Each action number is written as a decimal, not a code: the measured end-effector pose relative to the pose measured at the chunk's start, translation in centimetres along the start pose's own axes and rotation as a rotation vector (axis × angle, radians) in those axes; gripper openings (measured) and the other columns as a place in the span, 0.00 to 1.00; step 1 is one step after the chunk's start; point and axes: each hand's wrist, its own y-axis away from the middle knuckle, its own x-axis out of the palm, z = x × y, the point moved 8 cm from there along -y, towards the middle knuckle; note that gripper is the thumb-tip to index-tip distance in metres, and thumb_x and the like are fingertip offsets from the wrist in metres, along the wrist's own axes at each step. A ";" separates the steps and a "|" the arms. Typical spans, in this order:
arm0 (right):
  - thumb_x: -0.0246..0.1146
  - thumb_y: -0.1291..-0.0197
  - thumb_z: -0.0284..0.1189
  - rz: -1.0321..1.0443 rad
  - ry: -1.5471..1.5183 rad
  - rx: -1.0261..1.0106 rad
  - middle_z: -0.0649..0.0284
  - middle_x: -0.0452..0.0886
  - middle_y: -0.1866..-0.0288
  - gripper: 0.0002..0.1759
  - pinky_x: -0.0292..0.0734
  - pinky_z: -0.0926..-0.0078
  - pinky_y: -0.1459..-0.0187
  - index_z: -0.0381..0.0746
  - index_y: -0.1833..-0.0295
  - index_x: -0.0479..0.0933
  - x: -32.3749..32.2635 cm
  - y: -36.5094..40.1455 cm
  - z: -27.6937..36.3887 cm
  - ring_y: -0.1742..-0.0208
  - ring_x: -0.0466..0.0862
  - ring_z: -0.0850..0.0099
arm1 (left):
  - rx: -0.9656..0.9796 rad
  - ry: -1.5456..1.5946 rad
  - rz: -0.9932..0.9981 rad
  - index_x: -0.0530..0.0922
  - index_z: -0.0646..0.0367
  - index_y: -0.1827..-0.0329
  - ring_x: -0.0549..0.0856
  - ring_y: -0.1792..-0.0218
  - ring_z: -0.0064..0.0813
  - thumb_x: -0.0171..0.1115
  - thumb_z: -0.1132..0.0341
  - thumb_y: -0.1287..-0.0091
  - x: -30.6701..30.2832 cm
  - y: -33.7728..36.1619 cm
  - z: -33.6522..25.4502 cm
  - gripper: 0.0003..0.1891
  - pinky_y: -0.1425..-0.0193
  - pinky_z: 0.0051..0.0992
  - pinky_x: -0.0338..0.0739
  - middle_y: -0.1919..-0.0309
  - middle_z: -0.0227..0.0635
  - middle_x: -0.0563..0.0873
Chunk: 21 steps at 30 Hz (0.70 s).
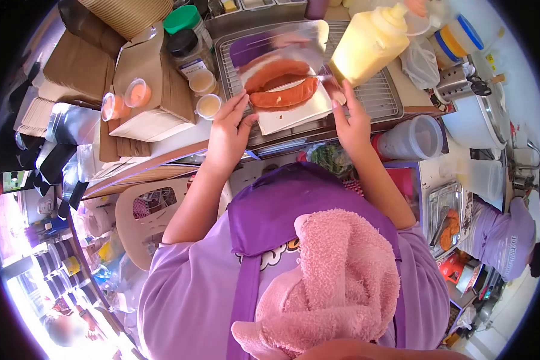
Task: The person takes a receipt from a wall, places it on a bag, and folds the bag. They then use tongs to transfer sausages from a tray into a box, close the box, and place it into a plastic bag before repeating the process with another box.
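Between my two hands is a white paper or board [282, 122] with a browned sausage [285, 95] lying on it. Behind the sausage stands a shiny, reflective surface [318, 36] that mirrors it. My left hand [228, 129] pinches the left edge of this piece, thumb near the lower corner. At the right edge my right hand [352, 120] grips with thumb and fingers. A wire rack [381, 99] lies underneath. Close to my right hand stands a yellow squeeze bottle [369, 48].
Small sauce cups [209, 107] and spice jars [189, 51] stand left of the rack, beside stacked brown cartons [156, 114]. Containers [411, 138] are at the right. A co-worker's sleeve [492, 234] shows at far right.
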 end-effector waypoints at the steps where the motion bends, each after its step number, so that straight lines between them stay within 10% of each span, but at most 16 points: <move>1: 0.57 0.41 0.32 -0.030 -0.061 0.042 0.45 0.74 0.47 0.25 0.69 0.68 0.47 0.32 0.40 0.65 0.0 0.1 -0.4 0.46 0.75 0.56 | 0.029 -0.008 -0.008 0.74 0.71 0.50 0.76 0.49 0.45 0.62 0.71 0.43 0.1 0.0 -0.2 0.19 0.44 0.32 0.70 0.48 0.48 0.76; 12: 0.57 0.45 0.25 0.133 0.137 -0.177 0.46 0.70 0.44 0.25 0.68 0.68 0.45 0.31 0.40 0.64 0.5 -1.9 1.2 0.44 0.72 0.53 | 0.024 -0.124 0.096 0.74 0.71 0.51 0.74 0.46 0.46 0.61 0.70 0.45 0.7 -0.6 -0.4 0.19 0.42 0.36 0.68 0.47 0.47 0.75; 21: 0.58 0.43 0.39 0.301 0.375 -0.338 0.44 0.62 0.37 0.33 0.62 0.63 0.40 0.26 0.39 0.60 2.4 -1.7 2.5 0.37 0.66 0.53 | -0.021 -0.121 0.111 0.74 0.70 0.50 0.70 0.40 0.44 0.59 0.68 0.44 1.5 -0.2 0.3 0.20 0.39 0.37 0.65 0.44 0.46 0.74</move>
